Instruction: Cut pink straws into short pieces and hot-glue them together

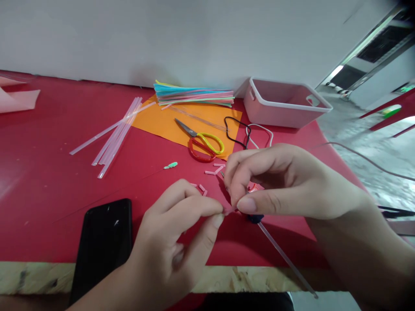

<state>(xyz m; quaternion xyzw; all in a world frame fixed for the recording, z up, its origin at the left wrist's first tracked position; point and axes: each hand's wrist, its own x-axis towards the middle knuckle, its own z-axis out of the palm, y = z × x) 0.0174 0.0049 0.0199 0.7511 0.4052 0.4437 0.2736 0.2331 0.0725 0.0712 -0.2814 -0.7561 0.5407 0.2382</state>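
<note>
Between my left hand [184, 229] and my right hand [282, 185] is a small pink strip [231, 210], pinched at one end by each thumb and forefinger. Its exact kind is too small to tell. Just beyond the fingers lie several short pink tube pieces [215, 170]. Under my right hand, mostly hidden, is what looks like a glue gun [255, 218], with a dark blue rear end and a long translucent stick [285, 255] jutting toward the table's front edge. Scissors [202, 140] with one red and one yellow handle lie open behind my hands.
Orange paper [155, 123] lies under the scissors. Behind are a bundle of thin pastel sticks [194, 94] and a pink bin [279, 113]. Black cord [227, 129] loops nearby. Translucent pink sticks [118, 136] lie left, a black phone [103, 246] near the front edge. A wall closes the back.
</note>
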